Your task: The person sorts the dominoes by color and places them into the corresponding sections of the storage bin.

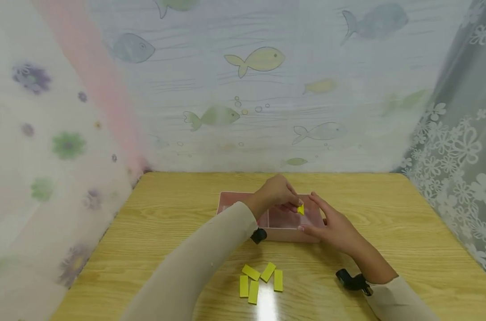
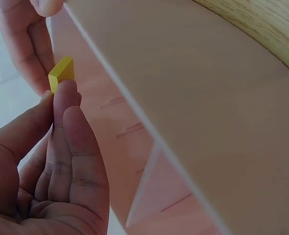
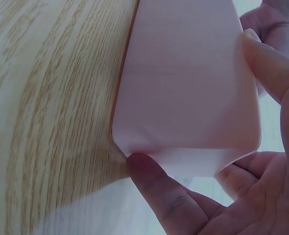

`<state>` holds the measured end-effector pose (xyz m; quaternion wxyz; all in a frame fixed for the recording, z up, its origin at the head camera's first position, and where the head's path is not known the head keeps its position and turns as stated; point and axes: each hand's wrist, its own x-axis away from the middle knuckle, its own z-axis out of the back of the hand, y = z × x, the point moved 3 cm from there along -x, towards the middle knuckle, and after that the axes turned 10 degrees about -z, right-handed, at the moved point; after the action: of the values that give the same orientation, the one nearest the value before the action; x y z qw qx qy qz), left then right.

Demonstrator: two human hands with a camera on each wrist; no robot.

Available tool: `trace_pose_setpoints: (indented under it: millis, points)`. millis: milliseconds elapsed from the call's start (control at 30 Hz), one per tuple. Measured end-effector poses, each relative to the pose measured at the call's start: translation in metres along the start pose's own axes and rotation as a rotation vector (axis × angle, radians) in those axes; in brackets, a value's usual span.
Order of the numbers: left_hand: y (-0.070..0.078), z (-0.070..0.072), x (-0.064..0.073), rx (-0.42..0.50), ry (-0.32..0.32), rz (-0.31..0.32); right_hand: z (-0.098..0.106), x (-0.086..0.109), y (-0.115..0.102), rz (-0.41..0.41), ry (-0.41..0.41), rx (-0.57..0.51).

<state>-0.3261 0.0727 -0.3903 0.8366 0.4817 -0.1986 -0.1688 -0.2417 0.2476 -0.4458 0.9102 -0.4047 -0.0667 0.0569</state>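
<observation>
My left hand (image 1: 276, 194) reaches across a pink divided box (image 1: 291, 235), its thumb and index finger pinching a small yellow rectangular block (image 1: 301, 208) over the right-hand compartment; I cannot tell whether the block dips below the rim. My right hand (image 1: 339, 227) grasps the box's right end, thumb on the near rim and fingers around to the far side. The head view alone shows five more yellow blocks (image 1: 253, 292) lying flat in a loose cluster on the wood-grain surface (image 1: 166, 245), between the box and me, and a pale curtain printed with fish (image 1: 265, 59) behind. The left wrist view shows what the head view mostly hides: the pinch from the palm side, with one squared end of the block jutting past my fingertips, and the slanting divider (image 2: 156, 188) inside the box. The right wrist view adds a fingertip (image 3: 146, 169) touching the box's lower corner. Seen from the head, the pinched block's exposed end points down and slightly toward me; my fingers cover the rest, so its full long axis is unclear. Of the loose blocks, two point nearly straight away from me and three lie at a slant. The box's long axis runs left to right.
</observation>
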Motion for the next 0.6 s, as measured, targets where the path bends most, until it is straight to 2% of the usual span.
trace_pose_setpoints:
  millis: [267,600]
  points:
    - [0.0018,-0.0045,-0.0043,-0.027,0.009,0.004,0.0003,0.0014,-0.0015,-0.03,-0.002,-0.001]
    - [0.0027,-0.008,-0.0052,-0.061,0.02,-0.024,0.0003,0.0005,-0.0018,-0.011,-0.003,-0.005]
